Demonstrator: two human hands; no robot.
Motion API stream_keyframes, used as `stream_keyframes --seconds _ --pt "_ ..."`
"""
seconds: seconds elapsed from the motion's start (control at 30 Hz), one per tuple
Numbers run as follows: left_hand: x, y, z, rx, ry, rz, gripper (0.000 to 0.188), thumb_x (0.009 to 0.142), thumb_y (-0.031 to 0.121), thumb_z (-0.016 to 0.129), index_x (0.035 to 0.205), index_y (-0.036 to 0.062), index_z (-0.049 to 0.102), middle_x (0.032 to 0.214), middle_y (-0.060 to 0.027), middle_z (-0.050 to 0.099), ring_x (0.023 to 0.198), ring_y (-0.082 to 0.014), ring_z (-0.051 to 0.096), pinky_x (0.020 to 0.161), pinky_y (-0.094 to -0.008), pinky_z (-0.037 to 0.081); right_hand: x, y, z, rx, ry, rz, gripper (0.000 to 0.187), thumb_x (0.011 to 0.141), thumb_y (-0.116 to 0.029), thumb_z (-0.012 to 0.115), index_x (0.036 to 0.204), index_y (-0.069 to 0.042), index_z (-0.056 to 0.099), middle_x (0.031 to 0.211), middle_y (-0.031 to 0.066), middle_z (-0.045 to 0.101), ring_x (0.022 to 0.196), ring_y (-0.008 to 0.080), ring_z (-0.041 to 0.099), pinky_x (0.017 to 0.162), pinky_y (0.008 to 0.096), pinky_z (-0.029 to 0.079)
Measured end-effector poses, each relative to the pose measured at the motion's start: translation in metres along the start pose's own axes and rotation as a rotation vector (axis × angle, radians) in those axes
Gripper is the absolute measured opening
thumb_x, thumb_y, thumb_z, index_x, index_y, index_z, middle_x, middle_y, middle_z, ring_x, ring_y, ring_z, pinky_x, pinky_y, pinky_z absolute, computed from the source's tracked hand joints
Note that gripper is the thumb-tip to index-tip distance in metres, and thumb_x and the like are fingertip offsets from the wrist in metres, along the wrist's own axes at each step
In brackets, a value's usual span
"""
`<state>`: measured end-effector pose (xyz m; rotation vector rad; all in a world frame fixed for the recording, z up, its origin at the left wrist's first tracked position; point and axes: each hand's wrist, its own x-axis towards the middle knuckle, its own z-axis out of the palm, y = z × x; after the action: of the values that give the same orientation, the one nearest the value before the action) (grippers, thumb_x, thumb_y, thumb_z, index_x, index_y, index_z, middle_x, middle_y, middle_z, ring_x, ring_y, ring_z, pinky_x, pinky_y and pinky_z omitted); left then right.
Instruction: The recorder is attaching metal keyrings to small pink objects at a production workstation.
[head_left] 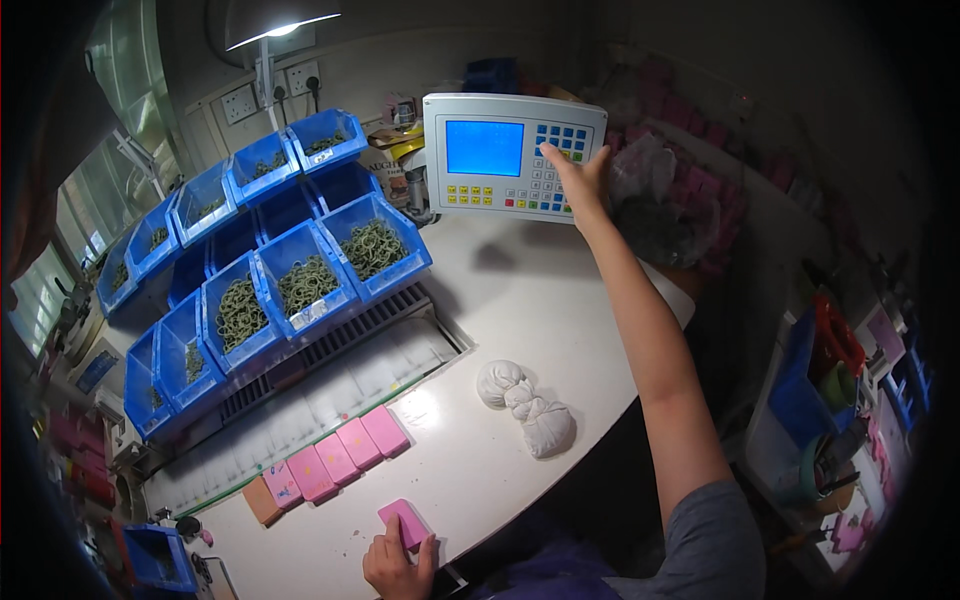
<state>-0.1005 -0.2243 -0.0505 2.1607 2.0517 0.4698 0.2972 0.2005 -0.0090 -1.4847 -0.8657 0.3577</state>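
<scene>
Keys [567, 133] in blue, yellow, white, green and red filled the right side and lower edge of a pale grey control panel [510, 181], whose blue screen [484, 148] glowed on its left half. The panel stood near the back of the white counter [540, 290]. A flat pink block [408, 528], plain and roughly rectangular, lay near the front edge, apart from a slanting row of five pink blocks [337, 458] and one tan block [262, 500] at the row's left end.

Left of the panel, two tiers of blue bins [398, 281] rose over the counter, several heaped with dull green loops [372, 248]; a lit lamp [283, 30] hung above them. A knotted white cloth bundle [525, 402], two round lumps with a twisted middle, rested to the right of the row, well apart from either hand. A clear plastic bag [645, 170] sat among pink pieces beyond the panel's right side.

The right hand [588, 185] covered part of the keypad and held nothing visible: index finger stretched to the upper keys, thumb spread wide, other fingers mostly hidden. Whether the fingertip pressed a key could not be told. The left hand [398, 568] was narrow, holding the single block between index finger and thumb where it lay, remaining fingers curled.
</scene>
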Motion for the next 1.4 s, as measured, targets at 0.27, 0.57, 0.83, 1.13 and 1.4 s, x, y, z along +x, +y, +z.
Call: stream_keyframes --seconds 0.27,0.57,0.83,1.13,1.4 --pt "0.005 -0.001 0.002 0.007 0.003 0.015 0.063 0.084 0.034 0.075 0.135 0.0053 0.054 0.085 -0.0114 0.059 0.075 -0.0300 0.059 0.067 -0.0416 0.048 0.003 -0.003 0.001 -0.012 0.018 0.012 0.082 0.070 -0.044 0.082 0.125 0.002 0.043 0.118 0.0199 0.054 0.105 0.0295 0.063 0.085 0.0404 0.055" --pt "0.041 0.002 0.025 -0.028 0.120 0.042 0.071 0.076 0.038 0.076 0.133 0.0027 0.054 0.096 -0.0145 0.058 0.082 -0.0338 0.062 0.067 -0.0422 0.050 0.019 -0.003 -0.044 -0.174 0.154 -0.005 0.117 0.072 -0.041 0.084 0.152 0.005 0.013 0.147 0.0275 0.032 0.138 0.0354 0.034 0.113 0.0431 0.032" --pt "0.200 0.071 0.048 -0.270 0.131 0.304 0.048 0.076 0.034 0.080 0.110 0.0036 0.066 0.093 -0.0110 0.059 0.072 -0.0272 0.060 0.065 -0.0376 0.050 -0.116 -0.061 -0.133 -0.207 -0.120 -0.557 0.034 0.090 -0.010 0.067 0.121 0.002 0.060 0.116 0.0133 0.065 0.106 0.0242 0.061 0.096 0.0339 0.045" --pt "0.223 0.097 0.033 -0.786 0.033 0.499 0.053 0.072 0.015 0.082 0.119 0.0032 0.061 0.110 -0.0116 0.064 0.097 -0.0276 0.056 0.086 -0.0374 0.046 -0.247 -0.056 -0.090 0.587 -0.928 0.479 0.055 0.102 -0.017 0.051 0.152 -0.003 0.032 0.145 0.0135 0.045 0.123 0.0184 0.052 0.106 0.0322 0.040" --pt "0.223 0.107 0.043 -0.798 0.146 0.605 0.058 0.069 0.005 0.080 0.123 0.0028 0.058 0.105 -0.0146 0.063 0.081 -0.0275 0.064 0.071 -0.0359 0.054 -0.262 -0.034 -0.079 0.362 -0.871 0.117 0.059 0.101 -0.026 0.050 0.149 0.005 0.034 0.146 0.0159 0.046 0.129 0.0256 0.042 0.111 0.0351 0.031"
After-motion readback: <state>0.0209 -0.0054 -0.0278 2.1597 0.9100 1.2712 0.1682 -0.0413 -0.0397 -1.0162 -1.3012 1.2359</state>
